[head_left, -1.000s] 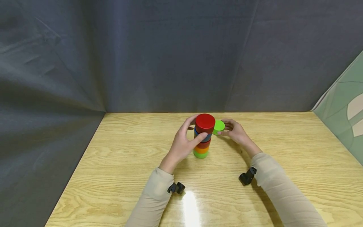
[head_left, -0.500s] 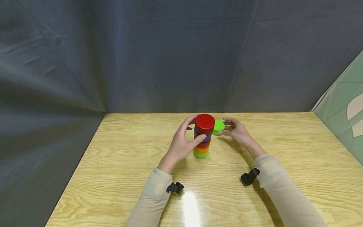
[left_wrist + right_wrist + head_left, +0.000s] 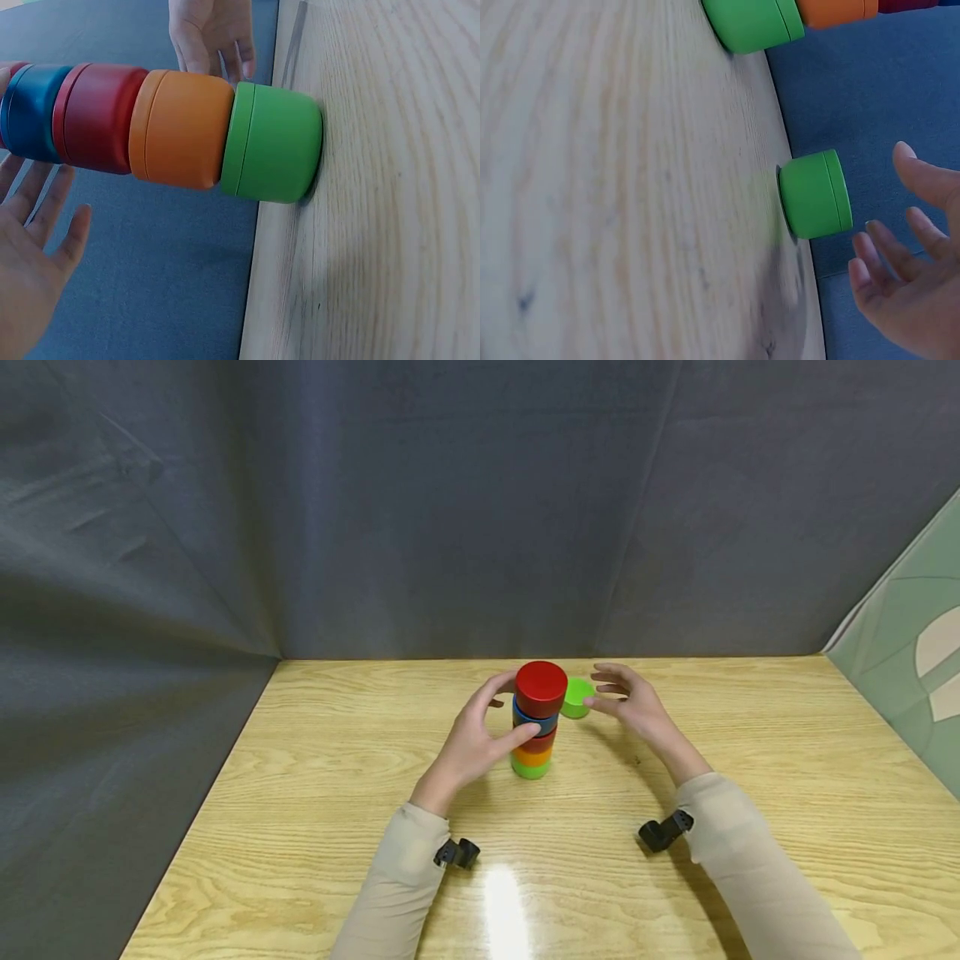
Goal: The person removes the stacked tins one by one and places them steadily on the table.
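A tower of round lidded canisters stands upright on the table: green [image 3: 531, 767] at the bottom, then orange [image 3: 184, 129], dark red [image 3: 101, 118], blue [image 3: 34, 112], and a red one [image 3: 541, 687] on top. My left hand [image 3: 471, 745] curves loosely about the upper tower, thumb in front by the blue canister and fingers behind; whether it touches is unclear. In the left wrist view its visible fingers are spread and relaxed. To the tower's right a separate green canister [image 3: 814, 195] stands alone. My right hand [image 3: 636, 708] hovers beside it, fingers apart, holding nothing.
The wooden table [image 3: 315, 827] reaches back to a dark grey cloth wall [image 3: 465, 518]. Another cloth side [image 3: 112, 693] borders the left, and a green patterned panel [image 3: 915, 635] the right. Black wrist cameras [image 3: 666, 832] jut inward from both sleeves.
My right hand has drawn away from the lone green canister, which stays put. My left hand has shifted slightly left and toward me, its thumb a little lower. The tower stands as before.
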{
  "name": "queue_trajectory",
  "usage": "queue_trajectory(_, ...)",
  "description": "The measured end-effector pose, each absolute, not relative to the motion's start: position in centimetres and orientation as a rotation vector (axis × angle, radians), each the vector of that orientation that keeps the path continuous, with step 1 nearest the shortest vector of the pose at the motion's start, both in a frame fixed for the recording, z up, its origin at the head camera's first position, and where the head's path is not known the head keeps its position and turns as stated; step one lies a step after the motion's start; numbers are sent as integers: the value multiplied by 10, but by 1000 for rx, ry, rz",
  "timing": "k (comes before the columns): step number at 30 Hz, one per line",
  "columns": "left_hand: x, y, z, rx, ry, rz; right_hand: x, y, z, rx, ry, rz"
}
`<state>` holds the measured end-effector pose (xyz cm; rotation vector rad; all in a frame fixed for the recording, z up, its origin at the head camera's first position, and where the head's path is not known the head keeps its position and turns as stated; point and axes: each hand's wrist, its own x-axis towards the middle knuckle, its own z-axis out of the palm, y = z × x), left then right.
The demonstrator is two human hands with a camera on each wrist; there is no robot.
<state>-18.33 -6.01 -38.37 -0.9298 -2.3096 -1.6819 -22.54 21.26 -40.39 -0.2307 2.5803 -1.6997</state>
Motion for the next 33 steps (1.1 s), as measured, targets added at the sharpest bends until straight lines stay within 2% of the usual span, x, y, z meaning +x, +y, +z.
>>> queue_trajectory(33, -188, -63, -391, -892, -2440, -1681, -197, 198, -378, -440, 2593, -1888)
